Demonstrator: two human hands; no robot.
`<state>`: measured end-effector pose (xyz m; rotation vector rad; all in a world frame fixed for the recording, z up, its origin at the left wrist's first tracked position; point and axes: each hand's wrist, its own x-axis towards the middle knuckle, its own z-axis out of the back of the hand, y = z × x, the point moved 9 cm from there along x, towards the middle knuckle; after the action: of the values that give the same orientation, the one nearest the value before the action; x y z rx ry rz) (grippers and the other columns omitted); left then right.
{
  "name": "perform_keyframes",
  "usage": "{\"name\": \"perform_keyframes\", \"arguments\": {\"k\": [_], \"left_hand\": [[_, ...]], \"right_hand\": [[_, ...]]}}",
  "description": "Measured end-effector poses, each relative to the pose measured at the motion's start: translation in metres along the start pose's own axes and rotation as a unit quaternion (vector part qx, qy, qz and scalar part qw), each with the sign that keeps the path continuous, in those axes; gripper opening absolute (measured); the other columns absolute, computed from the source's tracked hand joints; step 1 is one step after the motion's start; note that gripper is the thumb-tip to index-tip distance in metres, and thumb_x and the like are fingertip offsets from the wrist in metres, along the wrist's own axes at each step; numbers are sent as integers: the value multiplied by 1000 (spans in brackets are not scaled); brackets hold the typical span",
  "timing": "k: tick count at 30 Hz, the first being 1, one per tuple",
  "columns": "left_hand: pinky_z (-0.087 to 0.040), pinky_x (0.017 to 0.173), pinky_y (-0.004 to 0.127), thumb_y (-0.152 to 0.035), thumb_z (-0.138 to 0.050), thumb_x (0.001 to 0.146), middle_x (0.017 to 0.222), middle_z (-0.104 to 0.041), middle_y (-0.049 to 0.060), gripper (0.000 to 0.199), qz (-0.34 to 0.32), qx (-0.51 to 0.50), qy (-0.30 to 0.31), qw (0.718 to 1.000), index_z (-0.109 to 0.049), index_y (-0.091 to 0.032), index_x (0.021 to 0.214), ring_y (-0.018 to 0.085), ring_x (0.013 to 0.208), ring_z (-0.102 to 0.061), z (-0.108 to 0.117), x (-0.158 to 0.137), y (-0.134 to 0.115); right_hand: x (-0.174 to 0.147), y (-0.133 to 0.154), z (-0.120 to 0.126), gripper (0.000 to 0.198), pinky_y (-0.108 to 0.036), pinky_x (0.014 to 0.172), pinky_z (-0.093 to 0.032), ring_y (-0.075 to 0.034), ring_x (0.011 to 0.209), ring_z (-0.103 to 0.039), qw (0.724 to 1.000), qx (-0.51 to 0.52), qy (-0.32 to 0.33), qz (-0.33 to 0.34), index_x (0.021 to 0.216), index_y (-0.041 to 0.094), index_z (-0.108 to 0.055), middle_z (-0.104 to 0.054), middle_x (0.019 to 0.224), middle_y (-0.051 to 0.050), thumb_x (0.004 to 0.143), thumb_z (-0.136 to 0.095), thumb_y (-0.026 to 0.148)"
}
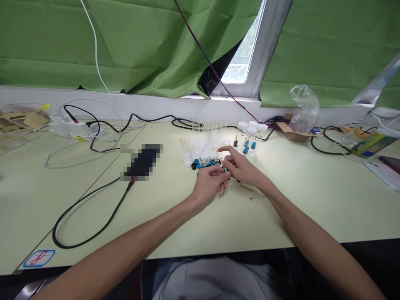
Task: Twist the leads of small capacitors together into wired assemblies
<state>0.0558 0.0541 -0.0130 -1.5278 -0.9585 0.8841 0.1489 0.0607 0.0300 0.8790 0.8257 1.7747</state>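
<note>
My left hand (208, 183) and my right hand (240, 166) meet over the middle of the table. Their fingertips close together on a small green piece (226, 170), mostly covered by the fingers. A thin bent wire (218, 152) shows by my right index finger. Just beyond my left hand lies a pile of small blue and black parts (200, 164) with thin metal pieces. Behind the pile stand several clear tubes (208, 133) with white bases. To the right, white-capped tubes (251, 132) hold blue and black parts on wires.
Near my right forearm lie a thin wire (252, 191) and a tiny reddish bit (251, 198). On the left, a black cable (90, 246) loops to a pixelated dark object (142, 162). A cardboard box (293, 131) with a plastic bag (304, 106) stands back right.
</note>
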Motion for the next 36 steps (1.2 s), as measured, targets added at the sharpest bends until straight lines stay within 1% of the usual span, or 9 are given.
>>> {"name": "perform_keyframes", "arguments": {"k": [10,14,17,21,24,26,29,33,36], "left_hand": [[-46,52,26,-32,-78,75,63,-66,5,24,4,-20,8,1000,-67,-11,72,11,51,-56,0,1,3],[-51,58,27,-34,-80,74,67,-68,7,27,10,-47,-11,999,-69,-10,78,14,60,-63,7,5,3],[-56,69,30,-32,-78,77,75,-71,10,25,5,-71,-41,997,-69,-9,82,17,72,-69,18,10,-2],[-56,88,34,-26,-72,84,83,-73,11,18,8,-127,-54,990,-68,-9,86,18,83,-72,30,16,-6],[-55,94,37,-23,-71,86,88,-74,13,14,26,-168,-56,984,-64,-11,88,19,87,-73,32,18,-4],[-55,93,35,-22,-69,87,87,-73,12,12,36,-183,-59,981,-62,-12,88,18,84,-73,32,18,-3],[-55,89,31,-23,-66,90,79,-70,6,13,44,-185,-63,980,-59,-14,84,13,76,-70,31,17,-2],[-55,79,28,-24,-61,92,69,-62,1,16,32,-189,-63,979,-54,-16,80,10,68,-65,29,15,-5],[-54,74,27,-25,-58,94,67,-59,0,17,31,-188,-67,979,-52,-17,80,10,66,-62,27,13,-6]], "right_hand": [[1,-9,0,29,-24,54,-38,-12,53,-43,1000,15,-17,-8,122,25,-48,-43,62,8,94,-44,29],[4,-12,11,22,-25,55,-39,-12,53,-45,996,-5,-85,3,112,23,-52,-44,59,8,93,-48,32],[2,-7,23,16,-27,58,-41,-13,57,-48,988,-24,-153,23,101,21,-56,-47,61,6,92,-51,32],[-10,11,32,11,-26,57,-42,-13,59,-49,970,-50,-231,60,89,20,-58,-50,64,3,90,-55,31],[-21,29,30,10,-26,54,-40,-12,54,-46,952,-92,-267,117,83,20,-58,-49,61,3,90,-56,27],[-25,39,22,10,-26,54,-39,-11,53,-45,945,-122,-262,156,81,19,-58,-50,61,3,89,-57,24],[-24,42,7,7,-26,55,-39,-12,55,-47,947,-150,-218,179,81,19,-60,-53,63,2,87,-57,20],[-18,30,-8,8,-26,57,-39,-12,58,-51,963,-161,-162,145,86,19,-64,-58,65,2,85,-57,15],[-15,22,-11,6,-26,58,-40,-13,59,-53,970,-154,-154,113,88,19,-64,-59,65,2,85,-59,17]]}}
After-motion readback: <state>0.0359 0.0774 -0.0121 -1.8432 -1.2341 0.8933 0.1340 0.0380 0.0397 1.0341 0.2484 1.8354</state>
